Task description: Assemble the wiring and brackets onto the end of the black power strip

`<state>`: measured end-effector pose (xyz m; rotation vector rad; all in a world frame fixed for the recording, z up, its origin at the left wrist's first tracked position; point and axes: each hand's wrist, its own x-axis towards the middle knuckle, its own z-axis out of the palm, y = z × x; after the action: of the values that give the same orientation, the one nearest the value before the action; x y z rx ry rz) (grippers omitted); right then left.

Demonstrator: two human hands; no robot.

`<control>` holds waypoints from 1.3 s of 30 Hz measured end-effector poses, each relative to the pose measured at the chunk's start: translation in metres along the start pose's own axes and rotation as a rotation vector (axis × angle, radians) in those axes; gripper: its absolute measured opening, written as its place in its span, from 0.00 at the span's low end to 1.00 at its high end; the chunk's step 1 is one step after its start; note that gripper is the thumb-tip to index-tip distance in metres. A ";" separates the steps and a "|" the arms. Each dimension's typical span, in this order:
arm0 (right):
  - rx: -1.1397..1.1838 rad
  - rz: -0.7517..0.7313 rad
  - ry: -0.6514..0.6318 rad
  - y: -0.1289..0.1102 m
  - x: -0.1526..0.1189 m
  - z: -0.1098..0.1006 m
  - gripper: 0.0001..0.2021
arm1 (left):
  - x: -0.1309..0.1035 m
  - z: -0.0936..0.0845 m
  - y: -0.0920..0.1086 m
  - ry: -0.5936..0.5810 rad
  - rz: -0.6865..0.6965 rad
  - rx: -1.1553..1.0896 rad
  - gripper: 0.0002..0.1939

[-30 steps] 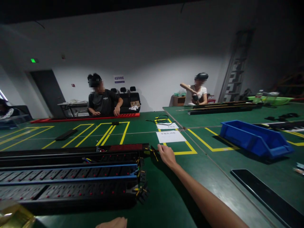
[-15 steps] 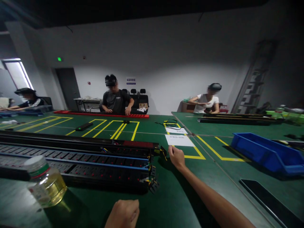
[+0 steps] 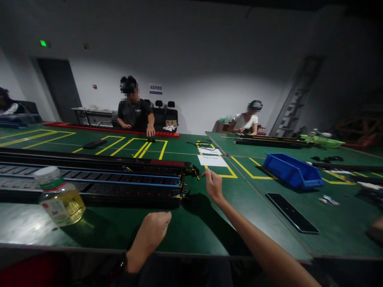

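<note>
My right hand [image 3: 214,184] is closed, its fingers curled and one fingertip pointing left. It hovers beside the wired ends of the long black power strips [image 3: 134,196], close to a dark end piece [image 3: 194,171] with yellow wire; whether it touches that piece I cannot tell. Nearer the table's front edge, my left hand [image 3: 154,228] is curled into a fist, back of the hand upward. What either hand holds, if anything, is hidden. The strips lie side by side, with red dots along their sockets and blue edging between rows.
A bottle of yellow liquid [image 3: 61,199] stands left, in front of the strips. To the right lie a dark phone [image 3: 291,212] and a blue bin [image 3: 291,169]. White paper sheets [image 3: 212,160] lie beyond my right hand. Two co-workers sit across the green table [image 3: 239,215]; another is far left.
My view has tilted down and swung right, so the table's front edge now shows. Both fists stay closed near the strip ends. One co-worker across now has a hand at a small dark object.
</note>
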<state>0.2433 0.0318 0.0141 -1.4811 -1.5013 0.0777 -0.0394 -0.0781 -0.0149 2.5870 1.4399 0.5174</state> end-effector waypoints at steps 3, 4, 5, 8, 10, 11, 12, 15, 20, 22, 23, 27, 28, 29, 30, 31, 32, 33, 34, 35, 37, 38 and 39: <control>0.152 0.033 -0.129 -0.027 -0.016 -0.013 0.32 | 0.001 -0.008 0.006 -0.021 -0.048 0.016 0.16; 0.162 0.021 -0.177 -0.037 -0.023 -0.019 0.30 | 0.002 -0.011 0.009 -0.039 -0.066 0.028 0.15; 0.130 -0.016 -0.215 -0.046 -0.031 -0.025 0.27 | 0.002 -0.013 0.011 -0.053 -0.085 0.038 0.15; -0.034 -0.124 -0.209 -0.070 -0.059 -0.039 0.20 | 0.002 -0.018 0.015 -0.076 -0.117 0.050 0.15; -0.025 -0.185 -0.140 -0.077 -0.077 -0.041 0.20 | 0.002 -0.019 0.016 -0.067 -0.128 0.046 0.15; -0.027 -0.237 -0.108 -0.078 -0.085 -0.040 0.21 | 0.002 -0.019 0.016 -0.059 -0.133 0.048 0.15; -0.043 -0.275 -0.083 -0.077 -0.093 -0.036 0.23 | 0.002 -0.019 0.016 -0.052 -0.137 0.053 0.15; -0.140 -0.278 -0.077 -0.065 -0.111 -0.020 0.33 | 0.003 -0.019 0.015 -0.034 -0.131 0.075 0.15; -0.146 -0.235 -0.194 -0.050 -0.127 0.000 0.46 | 0.004 -0.021 0.016 -0.024 -0.121 0.069 0.16; -0.149 -0.251 -0.257 -0.050 -0.129 0.002 0.47 | 0.004 -0.022 0.017 -0.023 -0.132 0.068 0.16; -0.154 -0.261 -0.290 -0.051 -0.129 0.002 0.46 | 0.003 -0.023 0.017 -0.024 -0.137 0.069 0.16; -0.174 -0.251 -0.379 -0.053 -0.128 0.000 0.42 | 0.003 -0.026 0.020 -0.035 -0.155 0.081 0.17; -0.178 -0.241 -0.392 -0.053 -0.128 -0.001 0.41 | 0.003 -0.026 0.021 -0.038 -0.157 0.083 0.17; -0.181 -0.234 -0.405 -0.053 -0.128 -0.001 0.40 | 0.003 -0.027 0.021 -0.040 -0.157 0.085 0.17; -0.184 -0.231 -0.419 -0.053 -0.127 -0.002 0.39 | 0.003 -0.027 0.022 -0.042 -0.159 0.088 0.17; -0.186 -0.231 -0.433 -0.054 -0.127 -0.002 0.39 | 0.003 -0.028 0.022 -0.045 -0.161 0.090 0.17; -0.189 -0.233 -0.445 -0.055 -0.127 -0.003 0.38 | 0.003 -0.028 0.022 -0.045 -0.163 0.094 0.17; -0.193 -0.234 -0.453 -0.056 -0.126 -0.004 0.38 | 0.003 -0.028 0.022 -0.045 -0.166 0.098 0.17; -0.198 -0.232 -0.456 -0.057 -0.126 -0.006 0.37 | 0.003 -0.027 0.021 -0.045 -0.167 0.102 0.17; -0.207 -0.226 -0.454 -0.059 -0.126 -0.007 0.37 | 0.003 -0.027 0.021 -0.046 -0.167 0.105 0.17; -0.228 -0.209 -0.447 -0.061 -0.126 -0.010 0.35 | 0.003 -0.026 0.021 -0.052 -0.172 0.110 0.17; -0.240 -0.199 -0.445 -0.063 -0.126 -0.011 0.34 | 0.004 -0.026 0.020 -0.057 -0.179 0.113 0.17; -0.251 -0.186 -0.444 -0.064 -0.126 -0.012 0.33 | 0.004 -0.026 0.020 -0.061 -0.186 0.113 0.16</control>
<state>0.1759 -0.0906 -0.0106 -1.5801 -2.0636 0.1156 -0.0306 -0.0870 0.0156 2.4914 1.7133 0.3383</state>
